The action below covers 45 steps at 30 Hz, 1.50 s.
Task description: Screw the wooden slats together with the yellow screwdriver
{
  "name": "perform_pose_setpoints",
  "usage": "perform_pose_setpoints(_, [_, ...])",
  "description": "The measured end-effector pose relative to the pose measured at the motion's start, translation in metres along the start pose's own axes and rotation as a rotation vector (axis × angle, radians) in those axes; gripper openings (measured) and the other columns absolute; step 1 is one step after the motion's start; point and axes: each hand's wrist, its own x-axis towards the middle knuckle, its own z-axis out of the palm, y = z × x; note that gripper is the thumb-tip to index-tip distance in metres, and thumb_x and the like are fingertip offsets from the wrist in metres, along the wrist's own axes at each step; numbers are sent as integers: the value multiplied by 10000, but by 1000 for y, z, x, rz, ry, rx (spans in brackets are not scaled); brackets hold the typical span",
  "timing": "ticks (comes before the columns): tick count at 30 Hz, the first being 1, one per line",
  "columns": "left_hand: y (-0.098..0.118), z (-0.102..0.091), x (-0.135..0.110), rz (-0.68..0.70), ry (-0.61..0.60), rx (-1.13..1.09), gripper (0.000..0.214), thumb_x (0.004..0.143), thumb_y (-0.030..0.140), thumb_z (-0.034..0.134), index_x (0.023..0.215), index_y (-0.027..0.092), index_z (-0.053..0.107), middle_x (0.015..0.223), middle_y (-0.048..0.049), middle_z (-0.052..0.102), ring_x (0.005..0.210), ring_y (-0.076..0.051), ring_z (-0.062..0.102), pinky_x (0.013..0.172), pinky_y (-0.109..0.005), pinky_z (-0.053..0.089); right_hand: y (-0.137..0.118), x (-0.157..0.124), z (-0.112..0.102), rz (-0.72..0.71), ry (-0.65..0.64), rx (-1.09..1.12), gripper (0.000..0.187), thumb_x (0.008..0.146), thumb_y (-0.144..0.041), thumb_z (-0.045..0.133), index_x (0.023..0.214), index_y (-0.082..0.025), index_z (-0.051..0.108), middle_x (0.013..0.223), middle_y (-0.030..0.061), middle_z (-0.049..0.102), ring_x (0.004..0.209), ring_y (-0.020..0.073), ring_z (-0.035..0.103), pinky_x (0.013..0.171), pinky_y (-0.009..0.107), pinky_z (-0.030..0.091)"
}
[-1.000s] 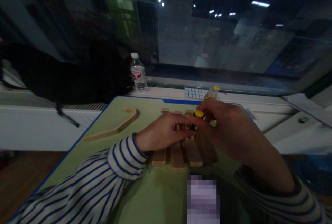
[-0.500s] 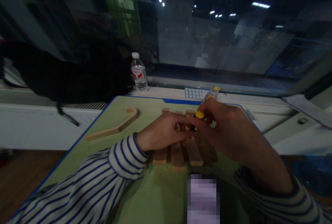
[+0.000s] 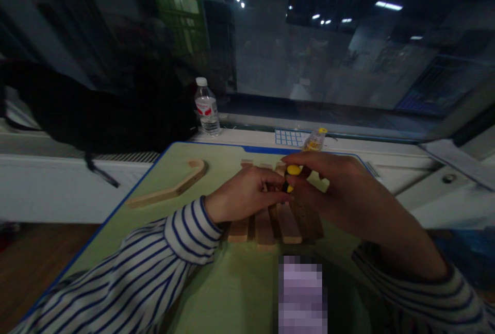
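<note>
Head view, dim room: both hands meet just right of frame centre over wooden slats (image 3: 266,231) lying side by side on a green table (image 3: 220,293) with a blue edge. Right hand (image 3: 344,195) comes in from the right, thumb and fingers closed on a small yellow-and-black tool (image 3: 294,170), yellow end up. Left hand (image 3: 245,195) reaches across from the left, over the slats, thumb and fingertips nearly together at the tool's lower dark end. Narrow pinch; whether it's gripping the tool or something under it, I can't tell from where I stand. Tool tip is hidden, so contact with a slat can't be read either. Darker brown board (image 3: 311,223) sits beside the slats, under the right hand. Hook-shaped wooden piece (image 3: 183,187) lies left of centre on the table, well apart from the hands. Along the sill behind: water bottle (image 3: 209,112) upright at centre-left, blue grid sheet (image 3: 288,138) right of centre, clear packet with yellow bits (image 3: 315,140) next to it. Black bag (image 3: 112,117) fills the left side of the frame. Striped sleeves (image 3: 189,231) on both arms.
</note>
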Motion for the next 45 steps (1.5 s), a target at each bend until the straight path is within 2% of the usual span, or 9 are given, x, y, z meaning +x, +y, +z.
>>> perform_pose_setpoints(3, [-2,0,0,17,-33,26,160,879,276,605,893,147,697,798,-8,677,712,-125,589,690,-226,424,-1,1,0,9,-5,-5,212,904,-226,526,1075,-221,652,1063,26,725,881,170,676,774,291,498])
perform_pose_setpoints(11, [-2,-1,1,30,-87,27,171,902,254,554,941,136,671,894,-33,679,805,-155,609,742,-246,449,0,2,4,42,37,-126,203,895,-287,547,1035,-198,664,1000,62,731,830,195,676,715,300,475])
perform_pose_setpoints(17, [-1,-1,0,24,-74,34,172,895,283,566,899,152,677,884,-37,681,803,-164,620,753,-260,466,-2,3,3,73,33,-139,170,890,-313,563,936,-184,663,805,24,698,711,164,635,638,272,428])
perform_pose_setpoints(27, [-2,0,0,30,-92,41,179,915,255,524,951,148,663,898,-37,684,822,-162,619,742,-256,456,-4,4,3,104,40,-173,184,884,-342,565,835,-173,621,745,19,662,635,140,579,596,266,387])
perform_pose_setpoints(32, [-1,1,0,36,-17,0,157,872,251,589,975,169,675,876,-3,692,787,-138,615,715,-237,437,-5,4,3,87,42,-162,176,882,-327,568,826,-169,622,731,19,656,623,135,568,592,261,382])
perform_pose_setpoints(36, [2,1,0,28,71,-2,128,820,259,660,906,174,701,796,20,699,707,-122,607,675,-226,422,-7,6,3,77,59,-149,146,871,-301,579,808,-179,624,729,10,655,626,130,569,596,254,385])
perform_pose_setpoints(41, [2,0,0,2,59,55,164,837,314,646,846,166,715,702,26,670,640,-115,576,626,-225,392,-6,6,2,103,38,-135,146,870,-308,581,860,-181,651,765,18,679,663,152,607,609,272,418])
perform_pose_setpoints(45, [1,-1,-1,22,50,22,143,842,287,642,871,173,722,697,29,665,631,-109,571,619,-218,387,-3,3,2,53,33,-72,283,864,-313,596,1105,-168,634,970,51,722,812,181,659,721,303,486])
